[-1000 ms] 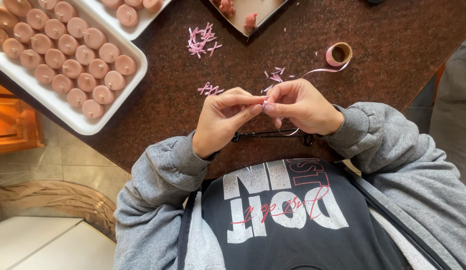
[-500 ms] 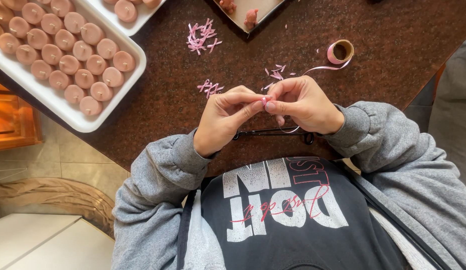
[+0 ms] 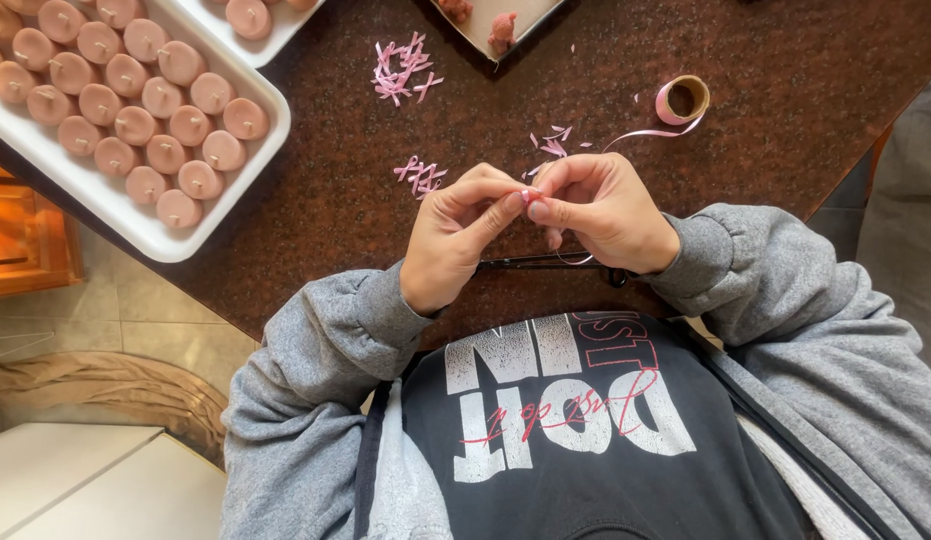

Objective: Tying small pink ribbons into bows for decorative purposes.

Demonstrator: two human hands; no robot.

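Note:
My left hand point(image 3: 455, 238) and my right hand point(image 3: 605, 212) meet fingertip to fingertip above the dark speckled table point(image 3: 805, 80). Together they pinch a small piece of pink ribbon point(image 3: 528, 196), mostly hidden by the fingers. A thin pair of scissors point(image 3: 545, 262) lies on the table just under my hands. A small spool of pink ribbon point(image 3: 681, 100) stands to the upper right, its loose end curling toward my right hand. Short cut ribbon bits point(image 3: 419, 174) lie just beyond my left hand.
A white tray point(image 3: 135, 235) with several round pink candles point(image 3: 145, 100) sits at the left. A second white tray point(image 3: 270, 40) is behind it. More ribbon scraps point(image 3: 400, 68) lie at top centre, near a shallow box point(image 3: 490, 45). The table edge runs close to my body.
Both hands have stayed together at the same spot, with only small finger movements on the ribbon piece. Nothing else on the table has moved.

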